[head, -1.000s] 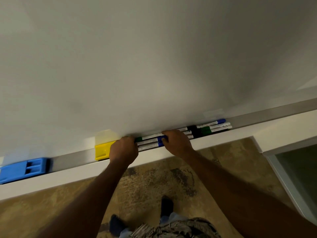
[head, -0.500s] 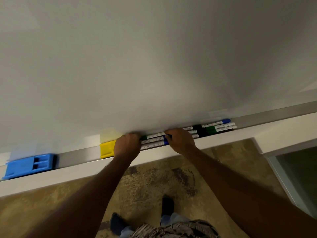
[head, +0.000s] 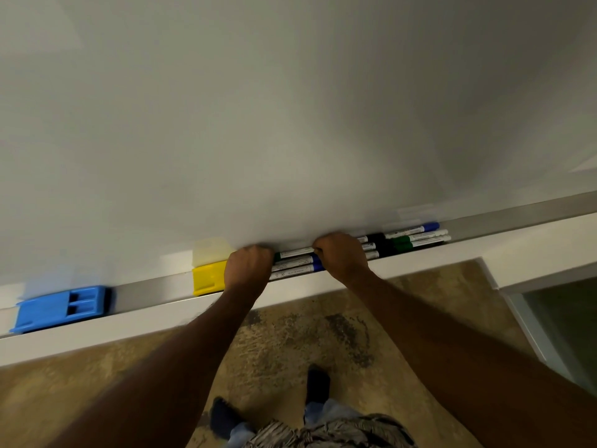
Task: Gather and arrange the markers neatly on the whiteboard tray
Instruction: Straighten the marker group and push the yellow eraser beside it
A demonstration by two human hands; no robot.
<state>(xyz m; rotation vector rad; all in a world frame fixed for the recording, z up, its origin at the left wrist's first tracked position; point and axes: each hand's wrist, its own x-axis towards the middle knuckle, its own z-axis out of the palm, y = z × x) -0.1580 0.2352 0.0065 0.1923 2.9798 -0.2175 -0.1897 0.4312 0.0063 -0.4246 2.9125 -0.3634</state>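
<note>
Several white-barrelled markers [head: 295, 262] lie side by side in the metal whiteboard tray [head: 517, 215], with blue, green and black caps. A second row of markers [head: 416, 237] continues to the right, ending in a blue cap. My left hand [head: 248, 268] is curled at the left ends of the near markers, next to a yellow eraser. My right hand [head: 342, 253] is curled over the middle of the same markers, its fingertips hidden against the board. Whether either hand grips a marker or only presses on them is not visible.
A yellow eraser [head: 208, 276] sits in the tray just left of my left hand. A blue eraser [head: 61, 308] lies farther left. The whiteboard [head: 290, 108] rises behind the tray. Below are a mottled brown floor and my feet.
The view has shifted slightly. Both hands stay on the markers, almost unmoved, and the left hand sits a little closer to the yellow eraser.
</note>
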